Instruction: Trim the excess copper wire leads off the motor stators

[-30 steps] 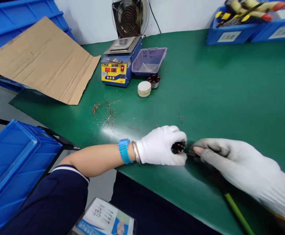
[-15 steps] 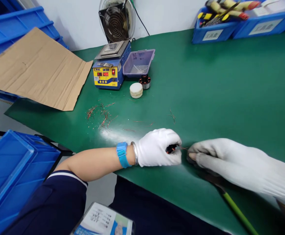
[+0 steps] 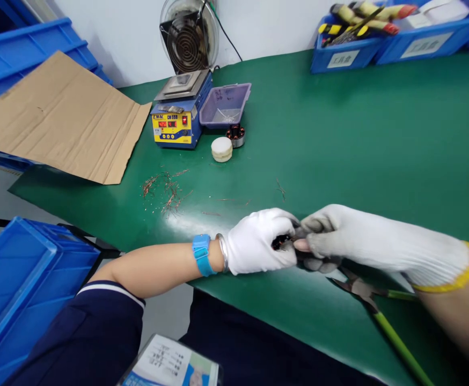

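In the head view my left hand (image 3: 256, 242), in a white glove, is wrapped round a small motor stator (image 3: 281, 242) with black parts and copper windings; most of it is hidden by the fingers. My right hand (image 3: 325, 238), gloved with darkened fingertips, presses up against the stator's right side, thumb and fingers pinched together. What lies between those fingertips is hidden. Below my right hand a pair of green-handled cutting pliers (image 3: 364, 291) lies on the green tabletop, jaws spread, apart from the fingers.
Copper wire scraps (image 3: 170, 193) litter the left of the table. Behind stand a solder pot (image 3: 174, 128), a purple bin (image 3: 244, 102), a white round pad (image 3: 221, 149) and another stator (image 3: 237, 138). Cardboard (image 3: 69, 123) leans at left; blue tool boxes (image 3: 341, 59) line the back right.
My right hand has moved left and slightly up, from beside the stator to touching it. The pliers' jaws and second handle now show below it. My left hand has kept its hold.
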